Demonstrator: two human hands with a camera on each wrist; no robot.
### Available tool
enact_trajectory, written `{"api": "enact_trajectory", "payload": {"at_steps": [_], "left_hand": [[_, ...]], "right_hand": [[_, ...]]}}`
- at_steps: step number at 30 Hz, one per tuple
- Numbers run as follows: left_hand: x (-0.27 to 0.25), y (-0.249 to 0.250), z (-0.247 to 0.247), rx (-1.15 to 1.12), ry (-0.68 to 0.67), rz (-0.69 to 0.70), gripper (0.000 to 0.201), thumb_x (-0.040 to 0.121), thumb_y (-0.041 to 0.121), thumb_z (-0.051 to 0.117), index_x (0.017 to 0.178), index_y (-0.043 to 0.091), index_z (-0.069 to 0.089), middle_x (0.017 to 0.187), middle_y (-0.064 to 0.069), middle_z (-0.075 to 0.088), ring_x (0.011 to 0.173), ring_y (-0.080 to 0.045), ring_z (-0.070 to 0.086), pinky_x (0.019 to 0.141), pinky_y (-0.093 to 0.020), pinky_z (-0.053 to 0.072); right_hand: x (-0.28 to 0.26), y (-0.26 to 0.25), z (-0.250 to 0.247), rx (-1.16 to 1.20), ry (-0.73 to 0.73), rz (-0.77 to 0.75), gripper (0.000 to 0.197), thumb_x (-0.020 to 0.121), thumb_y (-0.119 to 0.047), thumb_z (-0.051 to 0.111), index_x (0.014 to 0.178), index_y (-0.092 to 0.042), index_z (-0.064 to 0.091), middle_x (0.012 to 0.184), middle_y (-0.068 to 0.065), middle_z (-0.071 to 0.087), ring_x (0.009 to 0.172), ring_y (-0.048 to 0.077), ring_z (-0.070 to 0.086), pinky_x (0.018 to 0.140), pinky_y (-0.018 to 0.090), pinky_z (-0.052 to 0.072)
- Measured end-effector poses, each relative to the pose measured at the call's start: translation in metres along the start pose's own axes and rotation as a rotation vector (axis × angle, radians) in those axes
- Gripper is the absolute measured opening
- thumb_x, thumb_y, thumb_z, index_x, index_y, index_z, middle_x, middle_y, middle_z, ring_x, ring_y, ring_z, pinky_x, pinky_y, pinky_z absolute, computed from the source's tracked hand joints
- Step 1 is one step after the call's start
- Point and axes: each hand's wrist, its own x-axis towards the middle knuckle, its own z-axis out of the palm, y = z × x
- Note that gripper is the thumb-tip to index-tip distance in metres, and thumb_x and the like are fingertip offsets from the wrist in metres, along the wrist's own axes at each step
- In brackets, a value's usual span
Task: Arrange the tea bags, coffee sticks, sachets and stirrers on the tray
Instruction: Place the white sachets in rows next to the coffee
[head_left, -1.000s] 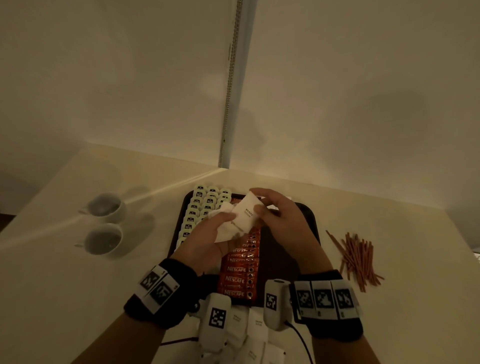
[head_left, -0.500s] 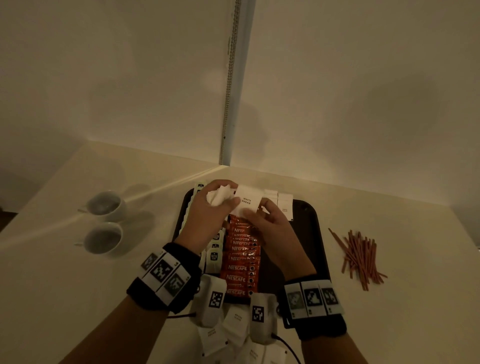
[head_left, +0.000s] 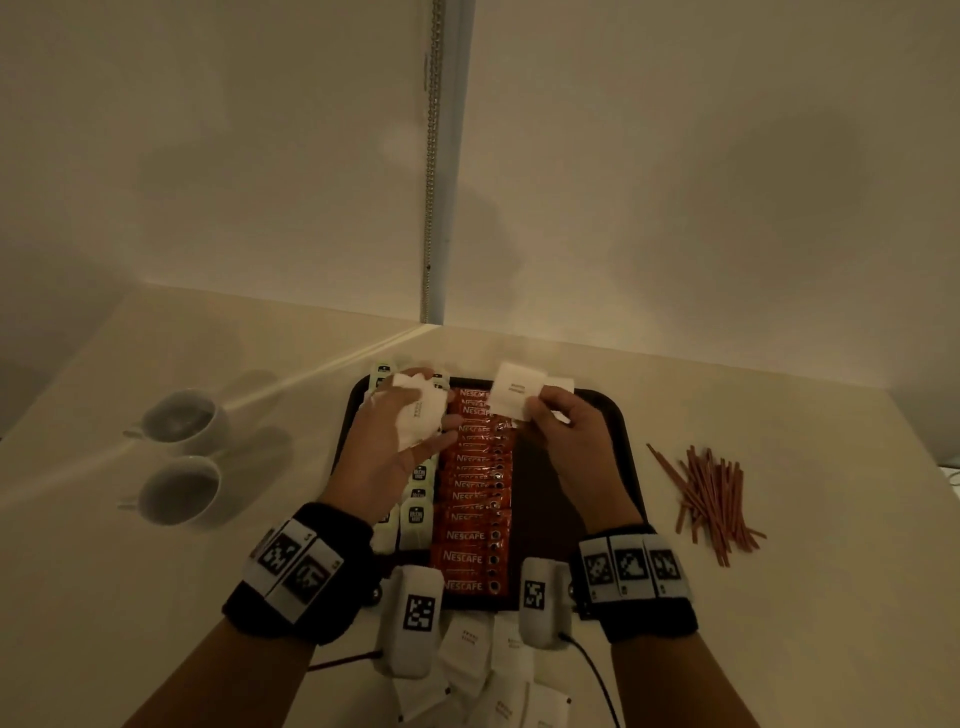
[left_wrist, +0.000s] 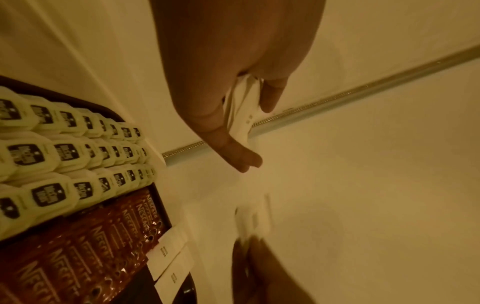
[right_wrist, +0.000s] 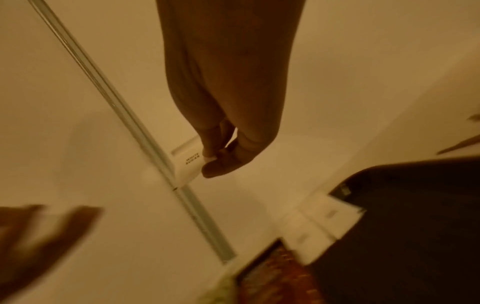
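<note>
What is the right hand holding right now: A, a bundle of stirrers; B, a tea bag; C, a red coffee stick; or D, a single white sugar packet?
D: the right hand pinches one white sugar packet by its edge above the far end of the tray; the stirrers lie untouched on the table to the right.

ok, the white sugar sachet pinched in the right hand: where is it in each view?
Head: the sachet is at upper centre, above the tray's far edge, pinched by the right hand.
Left wrist: blurred white shape at lower centre.
Right wrist: centre, at the fingertips.
Shared landmark: the metal strip in the wall corner.
</note>
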Motion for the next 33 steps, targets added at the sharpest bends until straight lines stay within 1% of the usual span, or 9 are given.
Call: {"api": "enact_trajectory", "payload": {"at_steps": [3, 5, 8, 19, 22, 25, 28, 32, 33], "left_hand": [[0.004, 0.0, -0.011, -0.163, 0.029, -0.07, 0.023, 0.097, 0.014, 0.041, 0.11, 0.008, 0.059, 0.111, -0.018, 0.061, 0.091, -0.035, 0.064, 0.068, -0.032, 0.06], [0.007, -0.001, -0.016, -0.164, 0.038, -0.086, 0.024, 0.097, 0.016, 0.041, 0.109, 0.01, 0.061, 0.112, -0.018, 0.062, 0.09, -0.035, 0.065, 0.065, -0.034, 0.06], [0.011, -0.002, -0.023, -0.12, 0.027, -0.111, 0.025, 0.096, 0.02, 0.041, 0.109, 0.016, 0.063, 0.106, -0.014, 0.068, 0.085, -0.032, 0.069, 0.062, -0.037, 0.06], [0.02, -0.004, -0.035, -0.071, 0.073, -0.113, 0.03, 0.097, 0.019, 0.04, 0.12, 0.013, 0.059, 0.115, -0.019, 0.065, 0.09, -0.037, 0.067, 0.065, -0.038, 0.06], [0.023, -0.004, -0.039, -0.086, 0.075, -0.117, 0.03, 0.097, 0.021, 0.04, 0.118, 0.013, 0.06, 0.114, -0.018, 0.066, 0.088, -0.036, 0.069, 0.067, -0.039, 0.06], [0.024, -0.004, -0.041, -0.134, 0.087, -0.138, 0.032, 0.095, 0.02, 0.041, 0.12, 0.012, 0.059, 0.113, -0.018, 0.067, 0.087, -0.038, 0.07, 0.064, -0.038, 0.06], [0.026, -0.004, -0.041, -0.177, 0.086, -0.161, 0.034, 0.095, 0.018, 0.04, 0.121, 0.009, 0.059, 0.118, -0.021, 0.065, 0.092, -0.041, 0.068, 0.064, -0.036, 0.06], [0.029, -0.006, -0.039, -0.181, 0.128, -0.172, 0.037, 0.097, 0.017, 0.04, 0.129, 0.005, 0.054, 0.123, -0.023, 0.061, 0.102, -0.043, 0.063, 0.062, -0.035, 0.059], [0.029, -0.006, -0.038, -0.177, 0.15, -0.171, 0.037, 0.097, 0.016, 0.042, 0.13, 0.005, 0.053, 0.124, -0.024, 0.06, 0.105, -0.044, 0.062, 0.061, -0.035, 0.059]], "right_hand": [[0.034, 0.038, -0.033, -0.241, 0.17, 0.078, 0.025, 0.091, -0.012, 0.057, 0.115, -0.007, 0.06, 0.114, 0.004, 0.063, 0.103, 0.018, 0.061, 0.087, 0.03, 0.054], [0.047, 0.061, -0.048, -0.393, 0.237, 0.103, 0.024, 0.09, -0.012, 0.059, 0.114, -0.007, 0.059, 0.115, 0.007, 0.063, 0.102, 0.017, 0.059, 0.087, 0.029, 0.05], [0.058, 0.085, -0.052, -0.495, 0.216, 0.155, 0.02, 0.089, -0.011, 0.06, 0.108, -0.008, 0.059, 0.113, 0.008, 0.062, 0.1, 0.017, 0.057, 0.081, 0.024, 0.043], [0.097, 0.105, -0.022, -0.586, 0.193, 0.238, 0.02, 0.087, -0.01, 0.063, 0.105, -0.002, 0.058, 0.108, 0.015, 0.063, 0.085, 0.015, 0.054, 0.07, 0.023, 0.042], [0.1, 0.108, -0.018, -0.595, 0.185, 0.244, 0.019, 0.086, -0.008, 0.064, 0.103, -0.002, 0.058, 0.107, 0.015, 0.063, 0.085, 0.015, 0.054, 0.066, 0.019, 0.039], [0.103, 0.111, -0.015, -0.614, 0.203, 0.238, 0.017, 0.086, -0.007, 0.064, 0.101, -0.002, 0.058, 0.105, 0.016, 0.063, 0.087, 0.019, 0.058, 0.068, 0.022, 0.041], [0.105, 0.113, -0.012, -0.646, 0.219, 0.243, 0.013, 0.087, -0.008, 0.063, 0.097, -0.004, 0.057, 0.103, 0.015, 0.063, 0.085, 0.019, 0.057, 0.067, 0.023, 0.042], [0.103, 0.108, -0.013, -0.661, 0.23, 0.224, 0.012, 0.088, -0.01, 0.062, 0.095, -0.005, 0.055, 0.102, 0.015, 0.063, 0.082, 0.016, 0.055, 0.056, 0.016, 0.038], [0.102, 0.102, -0.012, -0.641, 0.235, 0.196, 0.013, 0.088, -0.012, 0.063, 0.096, -0.005, 0.056, 0.101, 0.014, 0.063, 0.082, 0.016, 0.055, 0.059, 0.016, 0.04]]}}
